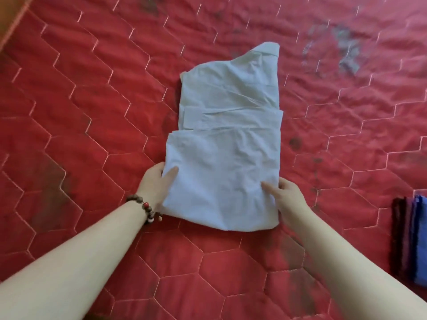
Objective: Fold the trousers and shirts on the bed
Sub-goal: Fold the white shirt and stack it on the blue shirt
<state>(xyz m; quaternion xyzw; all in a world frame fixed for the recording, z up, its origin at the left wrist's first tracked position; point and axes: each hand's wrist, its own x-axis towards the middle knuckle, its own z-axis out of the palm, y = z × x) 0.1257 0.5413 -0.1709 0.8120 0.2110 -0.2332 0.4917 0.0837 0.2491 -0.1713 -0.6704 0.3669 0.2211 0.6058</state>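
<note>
Head view. Shirt [225, 144], pale and partly folded into a long strip, lies in the middle of the red quilted bed cover [92, 112]; we take it as our landmark. At its near left edge we see the left hand [157, 183] pinching the cloth, thumb on top and fingers hidden beneath. At its near right edge the right hand [287, 199] grips likewise, thumb laid over the fabric and fingers tucked under the border. The near end of the shirt sits slightly raised between both hands, while its far end, with one pointed corner, rests flat. A beaded bracelet [144, 209] circles the left wrist, just beside the shirt's near left corner. Well to the right of the shirt lies a stack of dark folded cloths [409, 239].
</note>
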